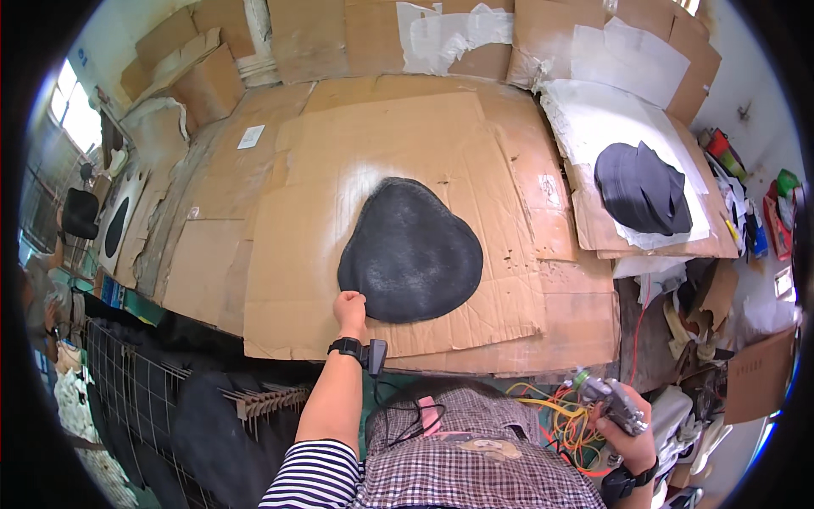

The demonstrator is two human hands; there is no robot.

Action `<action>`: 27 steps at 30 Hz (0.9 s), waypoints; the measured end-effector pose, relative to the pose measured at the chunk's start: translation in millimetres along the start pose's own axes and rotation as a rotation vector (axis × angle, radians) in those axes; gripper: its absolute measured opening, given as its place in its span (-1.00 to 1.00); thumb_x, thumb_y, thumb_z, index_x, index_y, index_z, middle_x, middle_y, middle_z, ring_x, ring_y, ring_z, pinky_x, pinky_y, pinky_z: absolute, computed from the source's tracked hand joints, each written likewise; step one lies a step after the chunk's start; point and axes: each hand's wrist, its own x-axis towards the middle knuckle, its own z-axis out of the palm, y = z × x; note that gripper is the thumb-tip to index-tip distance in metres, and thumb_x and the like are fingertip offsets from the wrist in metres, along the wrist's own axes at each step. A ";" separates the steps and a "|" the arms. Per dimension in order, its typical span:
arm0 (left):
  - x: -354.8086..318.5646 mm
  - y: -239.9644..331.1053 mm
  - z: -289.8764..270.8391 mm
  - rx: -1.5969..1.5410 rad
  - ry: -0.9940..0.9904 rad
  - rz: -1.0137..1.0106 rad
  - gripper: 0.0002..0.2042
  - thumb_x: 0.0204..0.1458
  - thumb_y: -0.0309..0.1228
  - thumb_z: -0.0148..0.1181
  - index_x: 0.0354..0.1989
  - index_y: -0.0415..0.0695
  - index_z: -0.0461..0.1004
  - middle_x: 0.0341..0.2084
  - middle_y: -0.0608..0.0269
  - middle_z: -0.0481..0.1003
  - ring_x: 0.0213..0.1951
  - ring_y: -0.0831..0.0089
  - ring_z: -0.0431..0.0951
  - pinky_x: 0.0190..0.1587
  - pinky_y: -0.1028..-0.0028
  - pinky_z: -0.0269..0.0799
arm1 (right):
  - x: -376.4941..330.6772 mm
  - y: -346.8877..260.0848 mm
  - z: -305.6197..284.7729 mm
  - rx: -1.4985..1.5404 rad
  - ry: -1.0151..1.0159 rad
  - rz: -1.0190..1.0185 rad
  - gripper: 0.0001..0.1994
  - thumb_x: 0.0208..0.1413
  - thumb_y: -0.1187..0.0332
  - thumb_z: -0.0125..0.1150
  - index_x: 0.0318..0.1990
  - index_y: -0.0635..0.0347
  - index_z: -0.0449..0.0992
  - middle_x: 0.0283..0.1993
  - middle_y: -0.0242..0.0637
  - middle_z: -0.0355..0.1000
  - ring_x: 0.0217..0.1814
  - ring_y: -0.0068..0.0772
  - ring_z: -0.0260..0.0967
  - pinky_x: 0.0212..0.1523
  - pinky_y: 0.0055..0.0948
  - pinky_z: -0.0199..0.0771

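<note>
We see one black pad (pixel 411 254), broad and rounded below and narrower at its top, lying flat in the middle of the frame on a large cardboard sheet (pixel 292 254). Its face is dusty grey in the centre. Our left hand (pixel 350 311) comes up from the lower edge and meets the pad at its lower left rim; thumb and fingers are pressed together, pinching that rim. Nearly all of the pad therefore lies above and to the right of this hand, with only the rim at the fingertips.

Our right hand (pixel 629 437), at the lower right, is well apart from the pad, which lies up and to the left of it. Its fingers wrap around a metal spray gun (pixel 612 402), the nozzle end pointing toward the upper left; we cannot tell whether a finger presses the trigger. Yellow and orange hoses (pixel 549 409) run in loops just left of the gun.

At the right of the frame, a pile of black pieces (pixel 638 188) rests on white paper (pixel 585 110). Below the pad, a checked apron (pixel 487 467) fills the lower middle.
</note>
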 end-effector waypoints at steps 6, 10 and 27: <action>14.4 -9.6 5.1 -0.418 -0.074 -0.298 -0.64 -0.15 -0.56 0.10 -0.09 -0.18 0.30 -0.20 0.15 0.37 -0.22 0.26 0.40 -0.28 0.22 0.39 | 13.0 1.6 8.2 0.076 -0.047 -0.065 -0.52 -0.12 0.50 0.31 0.01 0.40 0.34 -0.43 -0.29 0.43 -0.40 -0.53 0.42 -0.36 -0.56 0.43; 9.2 -6.6 10.5 -0.406 0.001 -0.292 -0.66 -0.15 -0.64 -0.01 -0.13 -0.15 0.27 -0.26 0.11 0.38 -0.26 0.20 0.43 -0.19 0.09 0.41 | 28.9 0.3 12.3 0.111 0.091 -0.102 -0.48 -0.12 0.45 0.31 0.03 0.37 0.29 -0.44 -0.28 0.42 -0.42 -0.48 0.42 -0.35 -0.52 0.43; -84.1 261.7 -15.9 -1.217 -0.656 0.129 -0.65 -0.11 -0.73 -0.06 -0.10 -0.17 0.31 -0.25 0.16 0.46 -0.22 0.29 0.51 -0.12 0.23 0.53 | 49.6 18.8 27.9 -0.001 -0.296 -0.019 -0.44 -0.12 0.48 0.33 0.11 0.34 0.29 -0.29 -0.27 0.44 -0.21 -0.47 0.43 -0.20 -0.48 0.46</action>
